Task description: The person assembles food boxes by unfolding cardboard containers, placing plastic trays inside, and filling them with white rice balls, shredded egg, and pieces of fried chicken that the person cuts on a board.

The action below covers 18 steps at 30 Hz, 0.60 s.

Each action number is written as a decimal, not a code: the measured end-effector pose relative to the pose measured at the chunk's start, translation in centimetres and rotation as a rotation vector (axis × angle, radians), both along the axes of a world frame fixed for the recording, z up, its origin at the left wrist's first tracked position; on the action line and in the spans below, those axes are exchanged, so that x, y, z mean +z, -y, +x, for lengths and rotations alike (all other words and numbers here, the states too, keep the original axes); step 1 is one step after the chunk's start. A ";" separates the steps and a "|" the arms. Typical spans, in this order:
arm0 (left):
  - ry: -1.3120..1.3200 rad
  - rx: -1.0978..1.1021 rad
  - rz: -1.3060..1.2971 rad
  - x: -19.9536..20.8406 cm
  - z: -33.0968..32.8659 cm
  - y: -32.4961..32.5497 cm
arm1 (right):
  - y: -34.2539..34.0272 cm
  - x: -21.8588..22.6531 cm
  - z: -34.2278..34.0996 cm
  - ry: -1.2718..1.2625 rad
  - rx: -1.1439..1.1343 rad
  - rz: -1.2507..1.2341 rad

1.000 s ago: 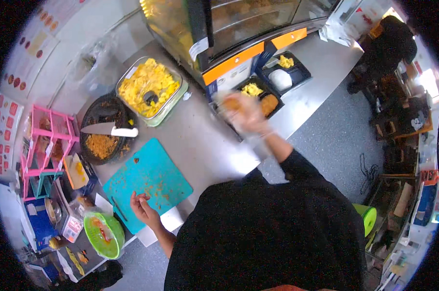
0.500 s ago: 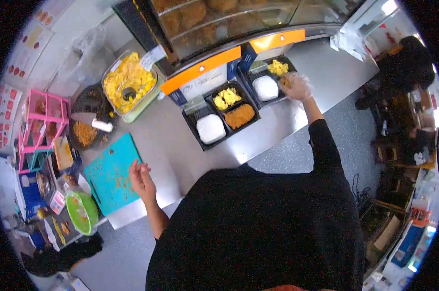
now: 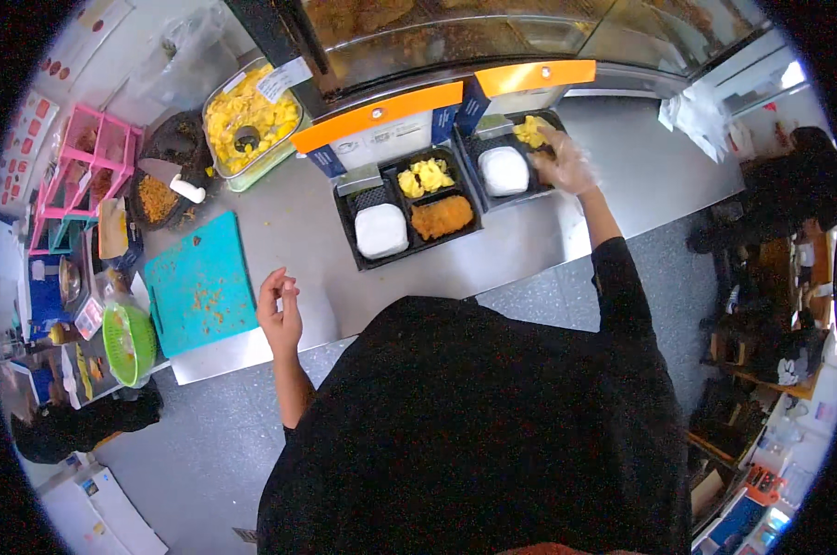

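Note:
My right hand (image 3: 571,166), in a clear plastic glove, reaches into the right-hand black meal box (image 3: 494,201). Its fingers are spread over the compartment in front of the scrambled egg (image 3: 531,131), hiding what lies there. White rice (image 3: 504,171) fills another part of that box. Bare and empty, my left hand (image 3: 280,305) hovers at the counter's front edge, fingers loosely bent and apart, beside a teal cutting board (image 3: 201,287) with crumbs. Between my hands stands a second black meal box (image 3: 407,251) with rice (image 3: 381,230), egg (image 3: 425,178) and a breaded fried cutlet (image 3: 443,217).
Orange-edged box lids (image 3: 379,116) stand upright behind the meals. A tub of scrambled egg (image 3: 252,125) is at the back left, near a knife (image 3: 173,178) on a dark board. A green basket (image 3: 129,344) sits left. A person in dark clothing (image 3: 788,176) is far right.
The view has shifted, tilting the counter in the picture. My right hand stays over the right box, its fingers now further spread. My left hand remains empty near the cutting board.

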<state>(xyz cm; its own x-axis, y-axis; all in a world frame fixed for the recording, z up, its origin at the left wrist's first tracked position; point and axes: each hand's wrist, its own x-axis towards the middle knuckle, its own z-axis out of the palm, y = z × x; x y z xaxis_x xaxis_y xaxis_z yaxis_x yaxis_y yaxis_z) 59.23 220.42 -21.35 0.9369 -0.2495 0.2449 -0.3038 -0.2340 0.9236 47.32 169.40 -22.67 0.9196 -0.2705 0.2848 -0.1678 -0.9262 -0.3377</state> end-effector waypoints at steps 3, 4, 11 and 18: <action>-0.006 0.017 0.036 0.3 0.1 0.8 | 3.8 0.3 -0.9 -0.105 -0.157 0.313; -0.015 0.032 0.052 0.3 0.0 0.9 | 4.5 0.3 -1.0 -0.155 -0.235 0.481; 0.003 0.029 0.081 -0.1 -0.3 1.1 | 3.3 0.5 -2.6 -0.398 -0.108 0.227; -0.032 0.008 0.117 0.2 0.2 2.0 | 3.2 -1.7 -1.4 -0.568 -0.150 -0.152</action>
<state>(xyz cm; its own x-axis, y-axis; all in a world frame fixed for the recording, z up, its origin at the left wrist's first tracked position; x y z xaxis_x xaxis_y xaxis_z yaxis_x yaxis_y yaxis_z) 59.45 218.44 -21.16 0.9460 -0.2669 0.1842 -0.2718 -0.3431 0.8991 45.95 166.23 -24.34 0.8939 -0.4041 -0.1938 -0.4159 -0.9091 -0.0228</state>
